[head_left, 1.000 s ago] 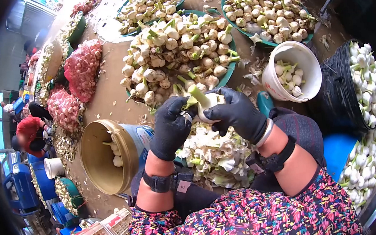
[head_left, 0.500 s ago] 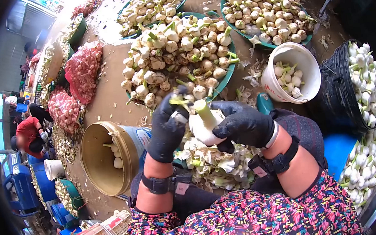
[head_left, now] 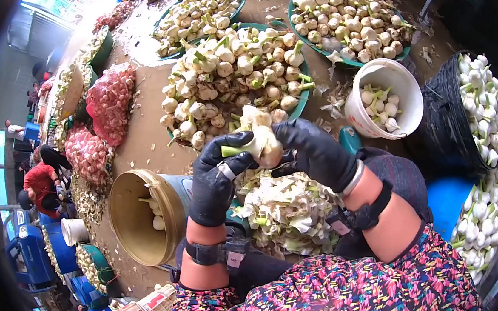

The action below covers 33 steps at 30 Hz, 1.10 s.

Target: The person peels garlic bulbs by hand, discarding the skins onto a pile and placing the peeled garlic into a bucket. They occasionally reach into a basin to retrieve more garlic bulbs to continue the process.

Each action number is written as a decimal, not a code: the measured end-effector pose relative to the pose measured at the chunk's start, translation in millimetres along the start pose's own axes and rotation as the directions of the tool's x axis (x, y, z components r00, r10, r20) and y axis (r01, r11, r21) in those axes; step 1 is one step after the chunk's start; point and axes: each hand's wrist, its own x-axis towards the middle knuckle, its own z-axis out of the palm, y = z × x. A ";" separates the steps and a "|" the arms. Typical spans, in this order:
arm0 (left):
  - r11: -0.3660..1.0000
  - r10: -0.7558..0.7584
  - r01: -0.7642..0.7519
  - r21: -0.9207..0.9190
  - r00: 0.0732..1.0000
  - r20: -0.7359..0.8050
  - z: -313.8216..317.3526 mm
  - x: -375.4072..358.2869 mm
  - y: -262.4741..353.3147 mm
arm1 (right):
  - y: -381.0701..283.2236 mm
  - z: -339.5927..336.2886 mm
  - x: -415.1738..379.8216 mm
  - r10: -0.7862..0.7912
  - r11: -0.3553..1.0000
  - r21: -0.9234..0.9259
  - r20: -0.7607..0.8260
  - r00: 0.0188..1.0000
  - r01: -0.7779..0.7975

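Note:
A garlic bulb [head_left: 267, 147] with a thick green stem pointing left is held in front of me. My left hand [head_left: 218, 173], in a black glove, has its fingers wrapped round the stem side. At the bulb's right side, my right hand [head_left: 321, 154], also black-gloved, presses its bent fingers; some fingertips are hidden behind the bulb. Below both hands lies a heap of peeled skins [head_left: 290, 211]. Beyond them stands a green basin [head_left: 306, 99] piled with unpeeled garlic bulbs.
A tan bucket [head_left: 120, 219] holding a few bulbs lies at the left, a white bucket [head_left: 358, 115] with bulbs at the right. Further right is a black basket [head_left: 440, 119] of clean bulbs. Pink net sacks [head_left: 111, 103] and a person in red [head_left: 40, 183] are far left.
The bulb has turned from stem up to stem left, with loose skin now at its top. My left hand has moved onto the stem; my right hand has shifted slightly.

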 end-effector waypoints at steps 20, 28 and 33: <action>0.983 0.022 -0.038 -0.180 0.996 -0.091 -9.7 3.9 6.1 | 28.5 -9.3 -13.3 0.020 0.047 -0.993 0.105 0.994 0.104; 0.991 0.117 -0.123 -0.056 0.988 -0.101 0.6 4.8 -17.1 | 20.2 4.4 14.9 -0.464 0.844 -0.429 -0.283 0.839 0.322; 0.964 0.065 -0.104 -0.246 0.985 -0.162 -17.2 2.8 1.6 | 8.3 -19.6 14.8 -0.440 0.821 -0.510 -0.278 0.854 0.258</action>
